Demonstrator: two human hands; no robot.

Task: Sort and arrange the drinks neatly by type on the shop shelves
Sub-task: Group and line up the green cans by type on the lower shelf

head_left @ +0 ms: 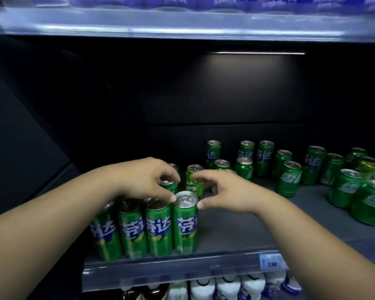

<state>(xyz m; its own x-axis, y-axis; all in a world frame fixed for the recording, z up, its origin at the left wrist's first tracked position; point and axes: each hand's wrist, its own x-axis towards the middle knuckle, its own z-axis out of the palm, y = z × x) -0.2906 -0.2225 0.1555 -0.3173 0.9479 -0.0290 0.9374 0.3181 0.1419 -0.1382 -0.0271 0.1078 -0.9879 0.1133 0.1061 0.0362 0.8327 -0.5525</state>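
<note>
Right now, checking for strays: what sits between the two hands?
In the head view, a tall green can sits between the left hand and right hand; a paler green can stands behind it.

Bare shelf [236,230] floor lies open between the front-left row of tall green cans [158,230] and the scattered cans [288,178] at rear and right.

A single wide-angle head view looks forward and slightly down into a dark shop shelf [236,230], close enough that both forearms reach in from the bottom corners. The upper shelf's front rail [182,27] spans the top edge, the price rail [182,269] crosses low in the frame, and white bottles [225,289] one level below line the bottom edge
</note>
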